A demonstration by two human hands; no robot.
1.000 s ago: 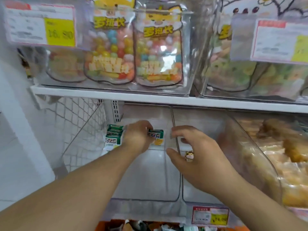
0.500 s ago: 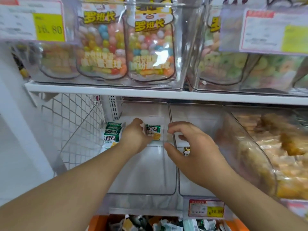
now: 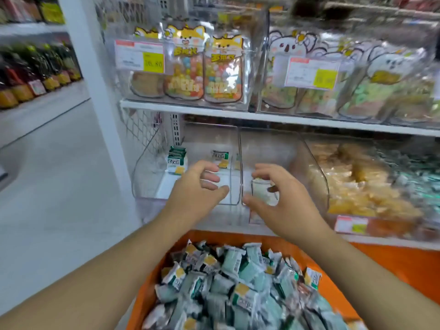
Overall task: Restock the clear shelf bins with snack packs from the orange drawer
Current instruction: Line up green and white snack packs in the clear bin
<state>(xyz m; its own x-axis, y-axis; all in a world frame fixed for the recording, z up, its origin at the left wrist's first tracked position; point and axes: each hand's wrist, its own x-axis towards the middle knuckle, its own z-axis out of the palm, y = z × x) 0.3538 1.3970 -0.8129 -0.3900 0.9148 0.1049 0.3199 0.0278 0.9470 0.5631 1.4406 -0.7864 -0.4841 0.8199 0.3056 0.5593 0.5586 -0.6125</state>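
Both hands' grip loose: left hand (image 3: 198, 186) and right hand (image 3: 277, 201), fingers spread, empty.

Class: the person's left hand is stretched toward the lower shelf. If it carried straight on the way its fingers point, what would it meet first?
Probably the upright green-and-white snack pack in the nearly empty clear bin; the left hand, open, points roughly at it, though depth is unclear.

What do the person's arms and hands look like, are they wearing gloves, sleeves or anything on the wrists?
Both arms are bare up to the frame's lower edge: no sleeves show. The left hand and the right hand wear no gloves. No watch, bracelet or ring shows on the visible sides of the wrists and fingers. The picture is slightly blurred, so the nails and any small marks cannot be made out.
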